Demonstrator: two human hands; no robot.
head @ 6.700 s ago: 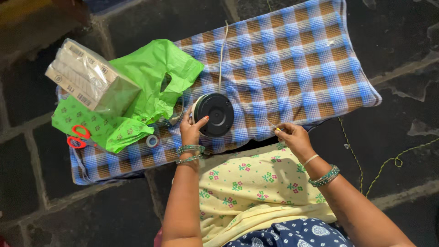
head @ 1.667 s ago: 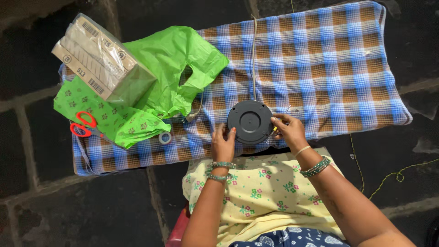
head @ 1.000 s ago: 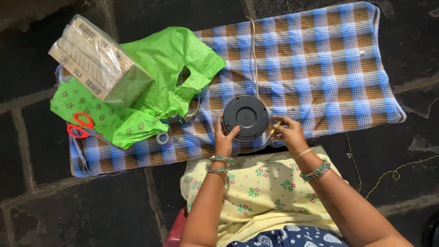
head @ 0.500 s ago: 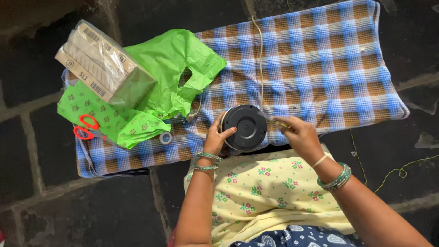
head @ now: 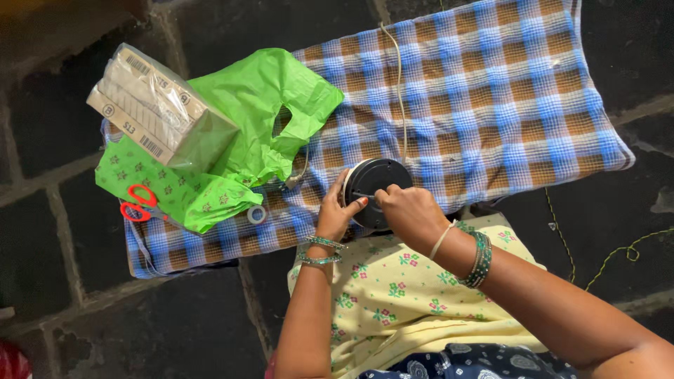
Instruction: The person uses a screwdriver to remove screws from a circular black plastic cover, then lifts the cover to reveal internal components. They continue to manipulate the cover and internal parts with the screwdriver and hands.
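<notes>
A blue, brown and white checked cloth [head: 491, 91] lay spread flat over a floor of dark stone slabs [head: 63, 309]. A crumpled bright green plastic carrier bag [head: 263, 119] rested on the left part of the cloth. A clear plastic-wrapped pack of pale rectangular cartons [head: 158, 105] sat tilted on the bag's upper left portion. A pair of scissors with red handles [head: 140, 205] lay at the bag's lower left edge. A small roll of clear tape [head: 257, 214] lay on the cloth, just beside the bag's lower edge. A length of green twine [head: 618, 253] trailed across the slabs at right.
</notes>
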